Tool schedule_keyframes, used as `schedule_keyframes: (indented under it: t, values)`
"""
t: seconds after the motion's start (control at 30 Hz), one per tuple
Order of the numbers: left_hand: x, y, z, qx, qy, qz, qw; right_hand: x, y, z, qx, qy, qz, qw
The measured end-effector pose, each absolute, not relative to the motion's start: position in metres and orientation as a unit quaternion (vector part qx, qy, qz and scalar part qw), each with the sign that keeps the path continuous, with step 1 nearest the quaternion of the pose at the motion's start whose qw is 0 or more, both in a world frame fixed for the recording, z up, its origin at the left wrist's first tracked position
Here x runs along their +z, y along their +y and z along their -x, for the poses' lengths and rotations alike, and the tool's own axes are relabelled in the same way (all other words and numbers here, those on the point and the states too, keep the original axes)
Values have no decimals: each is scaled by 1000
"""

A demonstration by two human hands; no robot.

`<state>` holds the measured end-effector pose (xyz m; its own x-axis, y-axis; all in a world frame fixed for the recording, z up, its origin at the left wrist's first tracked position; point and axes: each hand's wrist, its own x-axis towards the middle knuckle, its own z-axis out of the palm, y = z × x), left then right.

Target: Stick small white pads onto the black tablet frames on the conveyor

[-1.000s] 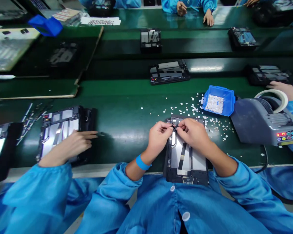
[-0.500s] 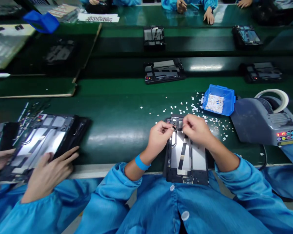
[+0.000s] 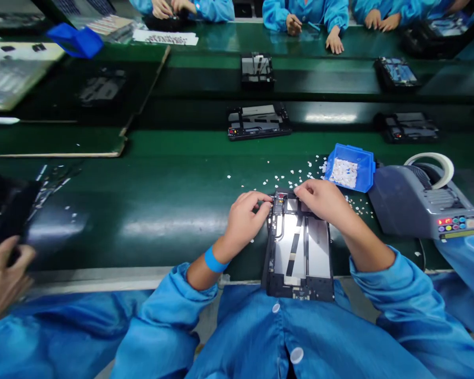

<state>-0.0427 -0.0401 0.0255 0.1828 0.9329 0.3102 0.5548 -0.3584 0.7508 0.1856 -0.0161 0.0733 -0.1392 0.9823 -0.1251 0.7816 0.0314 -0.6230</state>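
Note:
An opened tablet [image 3: 319, 247] with silver battery panels and a black frame lies before me, its lower end over the table edge. My left hand [image 3: 247, 218], a blue band on its wrist, is at the upper left corner. Its thumb and forefinger are closed together there, and what they pinch is too small to make out. Over the upper right part my right hand [image 3: 324, 202] bends its fingers inward at the top edge. Its fingertips are closed, and anything between them is hidden.
A blue bin [image 3: 356, 158] of small white pieces stands beyond my right hand, with loose pieces scattered around it. To its right is a grey tape dispenser [image 3: 411, 202]. More opened tablets [image 3: 259, 122] lie farther back. A co-worker's hand [image 3: 10, 279] is at far left.
My left hand has moved slightly left to the tablet's corner; the small dark piece at its fingertips no longer shows. My right hand has shifted slightly up. The left co-worker's tablet has moved left.

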Motion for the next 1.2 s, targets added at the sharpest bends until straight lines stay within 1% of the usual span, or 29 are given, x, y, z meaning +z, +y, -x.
schedule_keyframes:
  t: [0.13, 0.33, 0.53, 0.77, 0.9, 1.0, 1.1, 1.2]
  values:
    - [30, -23, 55, 286, 449, -832, 157, 66, -3, -168, 299, -695, 645, 112]
    - [20, -14, 50, 207, 402, -888, 89, 59, -3, -158, 288, -688, 660, 94]
    - [22, -10, 50, 171, 385, -905, 57, 63, 2, -160, 302, -694, 651, 64]
    - [31, -6, 52, 135, 364, -920, 46, 63, 12, -166, 320, -722, 610, 66]
    - [41, -8, 48, 90, 322, -942, 16, 59, 7, -166, 284, -738, 607, 75]
    - [52, -8, 42, 65, 280, -958, 7, 50, -6, -172, 225, -765, 591, 123]
    - [58, -3, 40, 30, 246, -969, -8, 34, -22, -186, 137, -825, 517, 183]
    - [55, 5, 48, 10, 253, -967, -16, 22, -34, -197, 78, -878, 442, 166]
